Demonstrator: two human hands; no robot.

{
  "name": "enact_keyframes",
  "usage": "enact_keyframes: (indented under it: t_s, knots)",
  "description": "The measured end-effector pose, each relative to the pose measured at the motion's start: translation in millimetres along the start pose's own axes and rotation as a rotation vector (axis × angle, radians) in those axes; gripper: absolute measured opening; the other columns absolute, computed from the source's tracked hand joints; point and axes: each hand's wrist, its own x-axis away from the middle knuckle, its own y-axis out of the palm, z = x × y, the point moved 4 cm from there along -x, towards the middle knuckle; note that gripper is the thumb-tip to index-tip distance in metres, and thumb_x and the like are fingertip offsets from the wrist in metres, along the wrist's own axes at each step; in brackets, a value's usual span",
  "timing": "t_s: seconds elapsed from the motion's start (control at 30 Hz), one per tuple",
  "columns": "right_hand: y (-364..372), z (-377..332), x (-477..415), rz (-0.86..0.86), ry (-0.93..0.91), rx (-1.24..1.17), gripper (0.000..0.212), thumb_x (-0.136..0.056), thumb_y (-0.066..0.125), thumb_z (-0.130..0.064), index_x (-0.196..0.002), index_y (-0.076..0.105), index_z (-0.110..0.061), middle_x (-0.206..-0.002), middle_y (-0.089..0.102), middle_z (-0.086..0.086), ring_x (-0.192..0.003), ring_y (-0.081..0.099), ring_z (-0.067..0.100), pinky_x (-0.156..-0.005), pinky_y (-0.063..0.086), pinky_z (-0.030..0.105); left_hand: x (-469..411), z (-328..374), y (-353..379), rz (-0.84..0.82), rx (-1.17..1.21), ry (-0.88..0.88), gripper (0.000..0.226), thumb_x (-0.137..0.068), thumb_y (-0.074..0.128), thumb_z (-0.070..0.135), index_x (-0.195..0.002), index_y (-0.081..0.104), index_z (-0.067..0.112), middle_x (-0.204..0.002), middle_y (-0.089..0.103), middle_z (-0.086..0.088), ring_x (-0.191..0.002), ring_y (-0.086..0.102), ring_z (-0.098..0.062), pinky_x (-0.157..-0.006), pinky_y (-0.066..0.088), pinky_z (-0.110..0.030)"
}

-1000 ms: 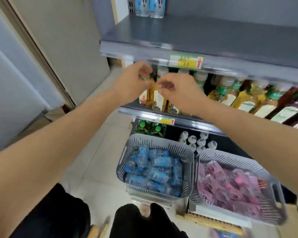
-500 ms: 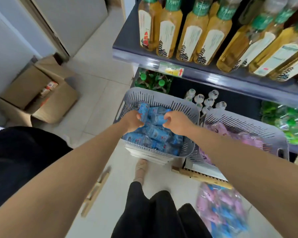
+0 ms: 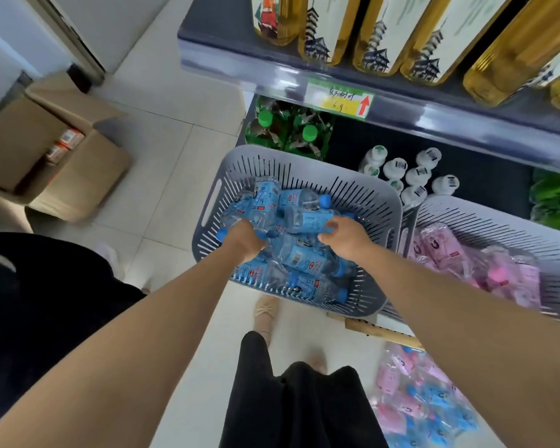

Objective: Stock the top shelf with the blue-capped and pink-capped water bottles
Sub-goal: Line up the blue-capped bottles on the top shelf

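My hands have come down from the shelf into the grey basket (image 3: 374, 202). The right hand (image 3: 348, 237) grips a blue-capped bottle (image 3: 307, 219) mid-basket, and the left hand (image 3: 244, 237) curls round a second bottle (image 3: 222, 235) by the basket's left edge. I judge the next pair ready to lift to the top shelf.

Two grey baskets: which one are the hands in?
The grey slotted plastic basket of blue-capped bottles: left hand and right hand grip bottles inside. The other basket holds pink-capped bottles.

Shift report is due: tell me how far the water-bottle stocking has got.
Done: cannot tell, the top shelf is out of view. In hand: left hand and right hand each grip a blue-capped clear water bottle in the grey slotted plastic basket. Left: that basket's pile, the pink-capped bottles filling the neighbouring grey basket.
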Motion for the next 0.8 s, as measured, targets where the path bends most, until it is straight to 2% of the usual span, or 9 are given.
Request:
enact_keyframes:
  t_s: [0.1, 0.2, 0.27, 0.33, 0.43, 0.5, 0.6, 0.7, 0.8]
  knots:
    - [0.7, 8.6, -20.9, 0.068, 0.097, -0.155, 0.041, -0.095, 0.053, -0.021, -0.130, 0.045, -0.001, -0.129, 0.053, 0.017, -0.113, 0.054, 0.029, -0.090, 0.044, 0.033, -18.2, 2.8, 8.7, 0.016, -0.014, -0.057, 0.053, -0.093, 0.052, 0.019, -0.135, 0.030, -0.004, -0.069, 0.045, -0.004, -0.061, 0.045, -0.015, -0.053, 0.038, -0.026]
    - [2.4, 15.2, -36.9, 0.083, 0.165, -0.264, 0.046, -0.097, 0.049, -0.025, -0.138, 0.037, -0.005, -0.132, 0.050, 0.016, -0.101, 0.054, 0.027, -0.090, 0.045, 0.037, -30.0, 5.1, 14.0, 0.018, -0.017, -0.077, 0.061, -0.093, 0.052, 0.022, -0.140, 0.023, -0.005, -0.068, 0.045, -0.004, -0.060, 0.047, -0.018, -0.046, 0.034, -0.027]
    - [4.1, 22.5, -49.8, 0.103, 0.208, -0.356, 0.052, -0.099, 0.045, -0.026, -0.145, 0.028, -0.011, -0.143, 0.041, 0.013, -0.111, 0.053, 0.029, -0.095, 0.043, 0.037, -38.5, 6.0, 17.6, 0.020, -0.009, -0.110, 0.071, -0.093, 0.053, 0.023, -0.145, 0.012, -0.004, -0.076, 0.052, -0.008, -0.068, 0.053, -0.021, -0.047, 0.037, -0.028]
    - [4.9, 28.9, -60.9, 0.144, 0.256, -0.496, 0.054, -0.099, 0.044, -0.026, -0.148, 0.024, -0.016, -0.145, 0.039, 0.010, -0.118, 0.052, 0.028, -0.091, 0.044, 0.033, -43.8, 6.0, 22.8, 0.009, -0.002, -0.138, 0.086, -0.092, 0.055, 0.024, -0.147, -0.006, -0.001, -0.106, 0.059, -0.016, -0.072, 0.057, -0.022, -0.053, 0.042, -0.028]
    - [7.0, 36.8, -76.1, 0.192, 0.346, -0.641, 0.058, -0.099, 0.044, -0.030, -0.150, 0.019, -0.018, -0.134, 0.047, 0.011, -0.098, 0.056, 0.025, -0.077, 0.047, 0.032, -51.5, 4.9, 31.6, 0.007, 0.008, -0.157, 0.092, -0.093, 0.055, 0.020, -0.144, -0.019, -0.001, -0.124, 0.054, -0.021, -0.074, 0.060, -0.023, -0.056, 0.046, -0.028]
    - [10.2, 41.3, -84.8, 0.183, 0.393, -0.703, 0.058, -0.098, 0.044, -0.031, -0.149, 0.020, -0.016, -0.117, 0.053, 0.010, -0.088, 0.054, 0.021, -0.073, 0.045, 0.031, -57.6, 3.1, 32.8, 0.050, 0.018, -0.172, 0.091, -0.092, 0.055, 0.020, -0.144, -0.016, -0.003, -0.121, 0.056, -0.021, -0.095, 0.063, -0.031, -0.070, 0.050, -0.033]
    - [14.5, 45.2, -95.0, 0.128, 0.467, -0.828, 0.035, -0.097, 0.045, -0.033, -0.118, 0.054, -0.005, -0.102, 0.060, 0.012, -0.082, 0.059, 0.022, -0.073, 0.047, 0.034, -64.3, 2.5, 29.4, 0.085, 0.113, -0.196, 0.082, -0.091, 0.056, 0.017, -0.144, -0.003, -0.003, -0.110, 0.059, -0.022, -0.086, 0.061, -0.030, -0.065, 0.048, -0.033]
    - [9.7, 42.2, -98.6, 0.113, 0.482, -0.866, 0.027, -0.097, 0.047, -0.033, -0.085, 0.051, -0.009, -0.082, 0.061, 0.009, -0.066, 0.058, 0.019, -0.062, 0.048, 0.031, -63.7, 0.7, 26.7, 0.058, 0.165, -0.228, 0.077, -0.091, 0.053, 0.019, -0.142, -0.001, 0.001, -0.081, 0.055, -0.013, -0.068, 0.054, -0.024, -0.048, 0.039, -0.030]
    - [2.2, 36.6, -98.2, 0.112, 0.481, -0.853, 0.022, -0.094, 0.054, -0.027, -0.084, 0.054, -0.007, -0.085, 0.062, 0.009, -0.067, 0.057, 0.018, -0.063, 0.048, 0.031, -61.8, 1.3, 18.9, 0.121, 0.163, -0.221, 0.080, -0.089, 0.056, 0.025, -0.142, 0.004, -0.002, -0.104, 0.060, -0.018, -0.090, 0.061, -0.032, -0.065, 0.047, -0.036]
